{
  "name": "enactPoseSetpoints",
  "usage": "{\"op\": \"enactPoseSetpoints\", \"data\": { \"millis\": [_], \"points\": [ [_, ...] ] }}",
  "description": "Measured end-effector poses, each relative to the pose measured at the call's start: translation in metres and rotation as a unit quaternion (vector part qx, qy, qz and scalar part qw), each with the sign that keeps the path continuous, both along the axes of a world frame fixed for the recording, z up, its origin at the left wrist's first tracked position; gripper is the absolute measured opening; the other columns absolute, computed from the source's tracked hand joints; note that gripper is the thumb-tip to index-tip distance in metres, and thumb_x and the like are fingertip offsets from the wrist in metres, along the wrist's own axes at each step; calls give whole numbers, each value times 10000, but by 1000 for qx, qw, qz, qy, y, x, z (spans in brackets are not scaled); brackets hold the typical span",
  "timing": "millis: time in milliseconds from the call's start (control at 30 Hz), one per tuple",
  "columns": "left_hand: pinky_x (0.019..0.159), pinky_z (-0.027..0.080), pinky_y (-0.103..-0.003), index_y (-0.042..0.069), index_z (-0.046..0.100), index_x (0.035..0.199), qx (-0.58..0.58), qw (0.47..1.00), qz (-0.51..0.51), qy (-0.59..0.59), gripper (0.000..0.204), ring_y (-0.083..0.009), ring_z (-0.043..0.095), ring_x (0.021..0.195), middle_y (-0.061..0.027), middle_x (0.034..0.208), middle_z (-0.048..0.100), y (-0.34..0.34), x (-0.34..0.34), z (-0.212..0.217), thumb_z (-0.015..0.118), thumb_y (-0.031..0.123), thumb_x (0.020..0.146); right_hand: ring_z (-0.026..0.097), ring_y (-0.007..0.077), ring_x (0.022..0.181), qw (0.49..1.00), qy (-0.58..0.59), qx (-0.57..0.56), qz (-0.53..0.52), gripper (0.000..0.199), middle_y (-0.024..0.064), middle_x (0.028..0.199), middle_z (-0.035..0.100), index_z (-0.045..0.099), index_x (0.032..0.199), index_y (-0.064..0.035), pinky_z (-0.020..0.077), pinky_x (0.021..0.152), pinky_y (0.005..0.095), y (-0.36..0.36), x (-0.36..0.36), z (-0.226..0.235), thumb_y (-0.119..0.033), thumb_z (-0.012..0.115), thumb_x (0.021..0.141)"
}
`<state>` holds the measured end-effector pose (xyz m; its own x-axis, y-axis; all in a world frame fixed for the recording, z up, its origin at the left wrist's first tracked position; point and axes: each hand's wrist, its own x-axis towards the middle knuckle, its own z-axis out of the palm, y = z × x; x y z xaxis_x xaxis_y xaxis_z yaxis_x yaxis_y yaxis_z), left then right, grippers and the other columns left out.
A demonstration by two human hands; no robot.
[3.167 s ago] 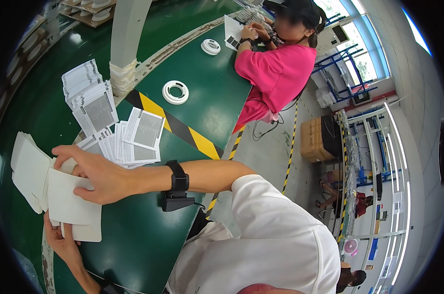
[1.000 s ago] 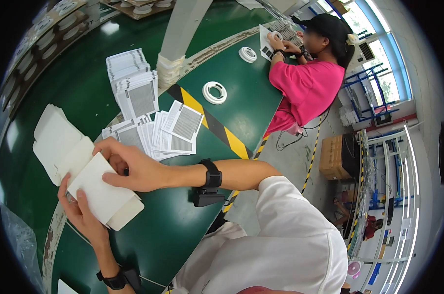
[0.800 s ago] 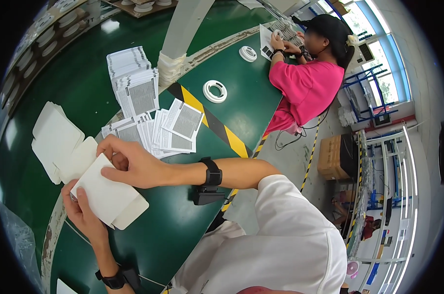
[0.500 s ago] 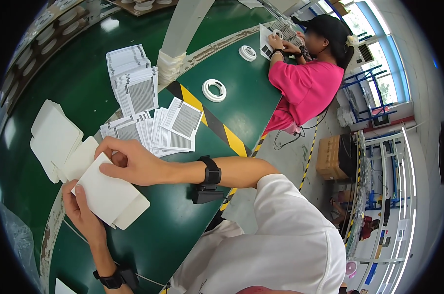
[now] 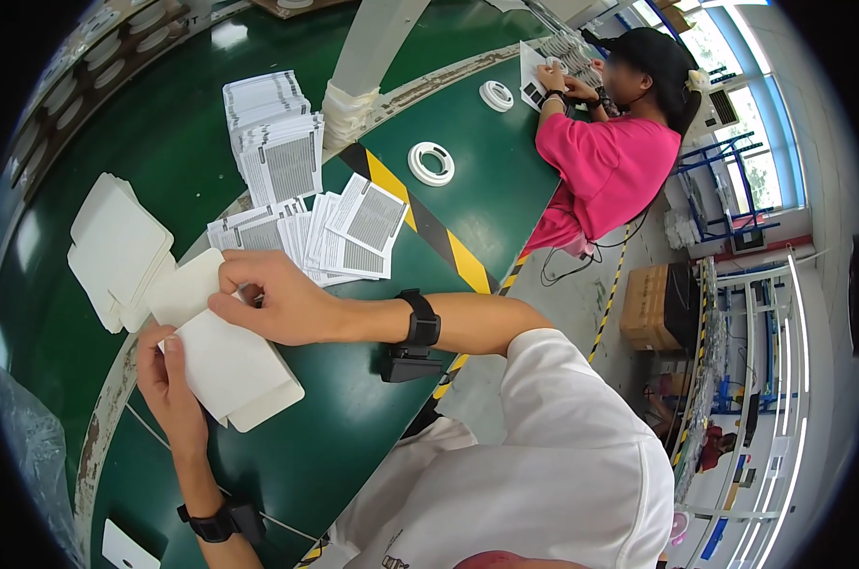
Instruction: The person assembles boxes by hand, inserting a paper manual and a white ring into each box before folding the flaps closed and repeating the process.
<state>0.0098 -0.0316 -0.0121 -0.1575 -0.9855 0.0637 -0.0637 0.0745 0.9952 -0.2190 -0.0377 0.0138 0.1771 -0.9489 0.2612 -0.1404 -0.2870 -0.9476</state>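
A white folding box (image 5: 238,365) lies slantwise between my hands over the green table, with one flap (image 5: 188,286) raised at its far end. My left hand (image 5: 172,384) grips its left side, the thumb on the face and the fingers along the edge. At the far end my right hand (image 5: 276,302) is closed, thumb and fingers pinched on the box by the base of the flap. Just beyond the flap rests a stack of flat white box blanks (image 5: 117,242). Printed leaflets (image 5: 358,228) are fanned out past my right hand.
A taller pile of leaflets (image 5: 276,142) stands beside a grey post (image 5: 377,43). White rings (image 5: 430,164) lie past the striped tape (image 5: 439,237). A co-worker in pink (image 5: 605,171) handles a ring at the far right. Clear plastic (image 5: 36,455) hangs at the left edge.
The whole view has shifted slightly. Both hands stay on the box, and the flap at its far end now shows more upright beside my right fingers.
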Motion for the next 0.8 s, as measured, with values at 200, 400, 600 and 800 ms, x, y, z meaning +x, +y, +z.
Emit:
{"op": "enactPoseSetpoints", "data": {
  "millis": [200, 400, 600, 800],
  "points": [
    [869, 452, -256, 16, 565, 1173, -47, 994, 74, 64, 166, -110, 552, 977, -55, 1118, 582, 4, -43, 35, 503, 118, 1057, 530, 53, 710, 990, -120, 44, -52, 208, 42, 997, 679, 609, 1138, -17, 414, 588, 214, 4, 3, 23, -83, 667, 949],
    [837, 462, -244, -11, 589, 1185, -137, 978, 158, 30, 201, -125, 598, 932, -97, 1103, 638, -5, -35, 23, 517, 118, 1049, 611, 53, 835, 984, -16, -6, -177, 284, 64, 1108, 710, 622, 1244, -25, 433, 629, 184, -1, -18, 28, -47, 632, 962],
    [581, 443, -207, -36, 701, 1054, 81, 994, -69, -25, 238, -94, 619, 636, -50, 743, 684, 7, 22, 15, 557, 154, 1045, 623, 56, 888, 968, -29, -138, -206, 190, 51, 1120, 711, 645, 1155, -59, 430, 612, 183, -11, -2, 14, -24, 614, 970],
    [711, 514, -234, -31, 600, 1265, 19, 995, -11, 102, 266, -95, 657, 791, -83, 975, 736, 6, -29, 31, 578, 79, 1024, 632, 110, 981, 977, -76, -102, -172, 289, 95, 1315, 621, 540, 1244, -52, 515, 698, 230, -6, -9, 10, -24, 613, 966]
  ]
}}
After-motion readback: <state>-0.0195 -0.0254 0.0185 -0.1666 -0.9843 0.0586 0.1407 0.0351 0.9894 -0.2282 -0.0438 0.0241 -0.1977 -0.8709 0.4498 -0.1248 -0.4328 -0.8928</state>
